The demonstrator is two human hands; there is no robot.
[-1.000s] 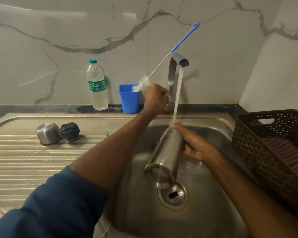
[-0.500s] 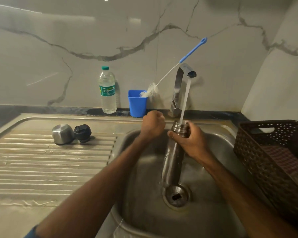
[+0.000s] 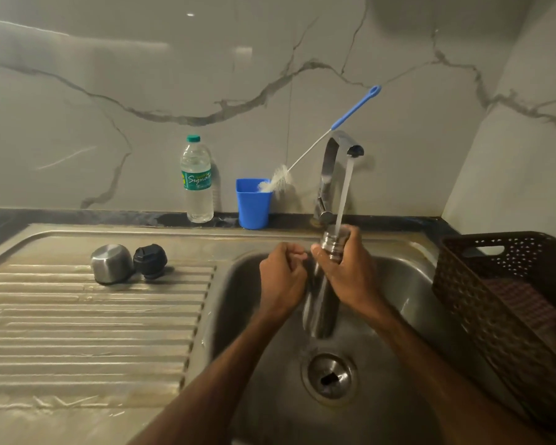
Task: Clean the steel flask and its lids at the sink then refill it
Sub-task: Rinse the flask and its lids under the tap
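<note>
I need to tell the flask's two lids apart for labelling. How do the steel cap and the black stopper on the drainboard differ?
The steel cap is shiny bare metal, while the black stopper is dark and matte. The steel cap is the larger and smoother of the two; the black stopper is smaller with a knobbly, ridged outline. The steel cap lies to the left, the black stopper to its right. Both lie on the ribbed drainboard, side by side, untouched by either hand.

- Dim, warm indoor light from overhead; soft glare streaks and a small bright spot on the glossy marble wall (image 3: 109,91).
- Wet draining board (image 3: 77,316) glints.
- Steel flask (image 3: 321,303) is motion-blurred.
- Straight lines bow towards the edges; the corners darken.
</note>
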